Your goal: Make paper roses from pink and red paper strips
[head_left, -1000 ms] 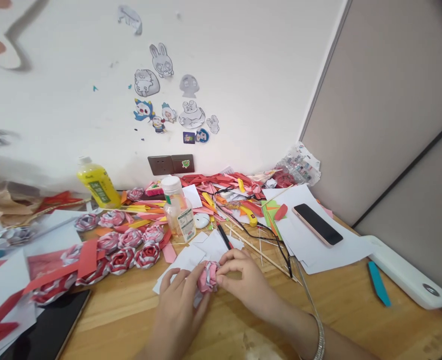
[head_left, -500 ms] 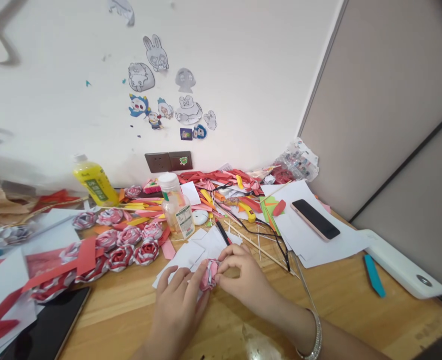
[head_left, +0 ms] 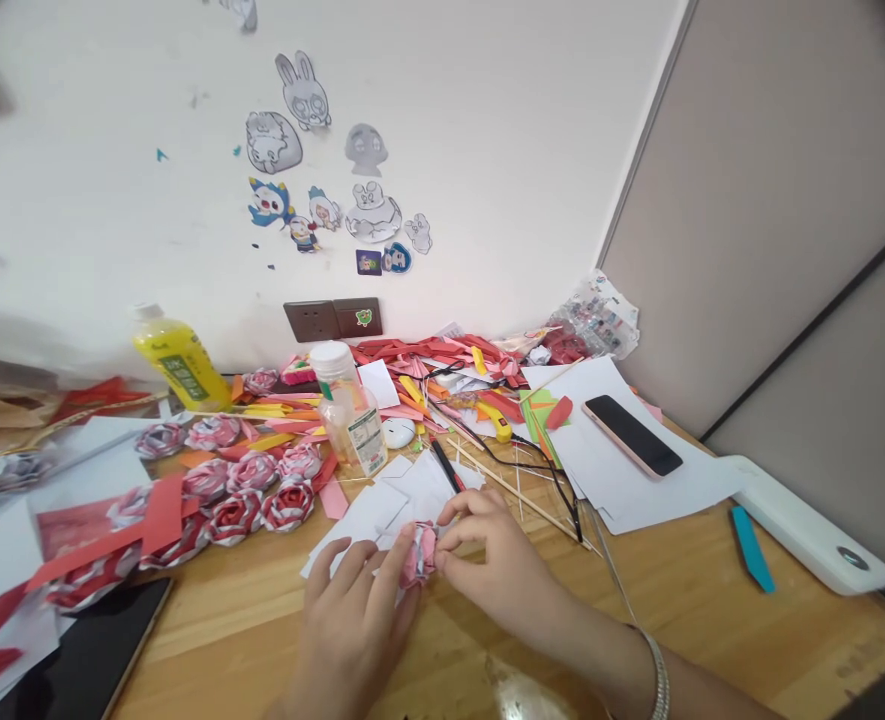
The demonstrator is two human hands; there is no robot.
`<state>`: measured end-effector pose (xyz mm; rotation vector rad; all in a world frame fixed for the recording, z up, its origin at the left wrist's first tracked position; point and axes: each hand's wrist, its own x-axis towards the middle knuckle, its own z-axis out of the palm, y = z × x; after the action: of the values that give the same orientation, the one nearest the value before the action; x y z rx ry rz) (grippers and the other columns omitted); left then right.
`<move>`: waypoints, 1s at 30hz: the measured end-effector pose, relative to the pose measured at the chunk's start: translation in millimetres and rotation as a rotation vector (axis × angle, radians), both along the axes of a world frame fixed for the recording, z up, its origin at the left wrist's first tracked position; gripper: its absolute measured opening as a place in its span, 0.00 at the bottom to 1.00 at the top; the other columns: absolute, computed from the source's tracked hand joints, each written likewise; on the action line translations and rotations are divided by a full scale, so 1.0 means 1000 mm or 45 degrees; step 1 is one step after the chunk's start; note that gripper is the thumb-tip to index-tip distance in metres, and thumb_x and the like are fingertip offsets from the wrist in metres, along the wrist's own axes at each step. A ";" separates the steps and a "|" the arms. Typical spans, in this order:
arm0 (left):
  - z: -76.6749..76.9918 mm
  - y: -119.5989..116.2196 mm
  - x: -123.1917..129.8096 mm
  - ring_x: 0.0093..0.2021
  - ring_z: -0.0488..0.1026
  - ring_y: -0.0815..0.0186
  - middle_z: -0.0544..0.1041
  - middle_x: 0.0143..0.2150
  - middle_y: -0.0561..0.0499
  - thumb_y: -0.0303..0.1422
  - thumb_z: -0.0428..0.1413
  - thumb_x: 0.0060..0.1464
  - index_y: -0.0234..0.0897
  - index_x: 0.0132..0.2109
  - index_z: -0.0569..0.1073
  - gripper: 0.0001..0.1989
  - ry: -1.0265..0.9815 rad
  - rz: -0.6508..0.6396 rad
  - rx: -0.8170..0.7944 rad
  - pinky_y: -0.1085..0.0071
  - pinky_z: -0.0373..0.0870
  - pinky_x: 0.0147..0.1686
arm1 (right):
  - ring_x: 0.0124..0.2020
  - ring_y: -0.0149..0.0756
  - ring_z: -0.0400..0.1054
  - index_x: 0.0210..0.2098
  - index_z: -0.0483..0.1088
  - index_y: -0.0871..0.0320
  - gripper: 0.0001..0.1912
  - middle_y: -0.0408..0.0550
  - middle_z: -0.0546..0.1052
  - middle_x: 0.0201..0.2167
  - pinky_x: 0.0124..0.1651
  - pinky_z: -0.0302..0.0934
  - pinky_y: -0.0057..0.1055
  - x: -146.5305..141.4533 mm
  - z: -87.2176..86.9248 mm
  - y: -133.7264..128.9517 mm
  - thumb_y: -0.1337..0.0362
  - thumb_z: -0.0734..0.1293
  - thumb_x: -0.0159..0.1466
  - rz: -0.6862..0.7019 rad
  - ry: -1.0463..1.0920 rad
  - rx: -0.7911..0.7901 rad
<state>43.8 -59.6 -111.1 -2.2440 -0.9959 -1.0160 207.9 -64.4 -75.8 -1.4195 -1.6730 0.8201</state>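
A pink and white paper rose [head_left: 421,555] is held between my two hands above the front of the wooden table. My left hand [head_left: 356,605] grips its left side, with the index finger along the edge and the thumb underneath. On the right side, the thumb and index finger of my right hand [head_left: 487,555] pinch the rose's edge. White paper pieces [head_left: 356,525] lie just behind the rose, partly covered by my fingers. A black and red pen [head_left: 447,466] rests on those papers.
Several finished paper roses [head_left: 251,472] lie at left, near a dark tablet [head_left: 112,650]. Behind stand a jar [head_left: 352,415] and a yellow bottle [head_left: 181,362]. Sticks [head_left: 521,495], a phone on paper [head_left: 632,436] and a teal cutter [head_left: 751,550] are at right.
The view has shifted slightly, so the wall drawings and left-hand objects appear a little farther left. Both hands keep hold of the rose, with almost no change in their grip.
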 end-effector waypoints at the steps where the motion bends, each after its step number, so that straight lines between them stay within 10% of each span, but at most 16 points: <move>1: 0.001 0.000 0.000 0.29 0.72 0.63 0.77 0.26 0.48 0.25 0.50 0.57 0.29 0.47 0.69 0.10 0.003 -0.002 0.000 0.61 0.63 0.40 | 0.43 0.37 0.62 0.21 0.76 0.54 0.10 0.43 0.73 0.35 0.52 0.53 0.36 0.001 0.000 0.001 0.74 0.68 0.53 0.010 0.006 -0.012; 30: -0.009 0.001 -0.006 0.32 0.72 0.63 0.76 0.28 0.49 0.27 0.49 0.58 0.31 0.49 0.68 0.13 -0.003 -0.004 -0.039 0.61 0.61 0.43 | 0.38 0.35 0.64 0.18 0.72 0.56 0.11 0.43 0.71 0.29 0.47 0.55 0.34 -0.008 -0.007 0.000 0.77 0.68 0.50 -0.039 0.017 0.089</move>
<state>37.5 -58.7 -119.9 -2.2700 -1.0162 -1.0115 200.1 -64.2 -82.3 -1.3852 -1.6500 0.7452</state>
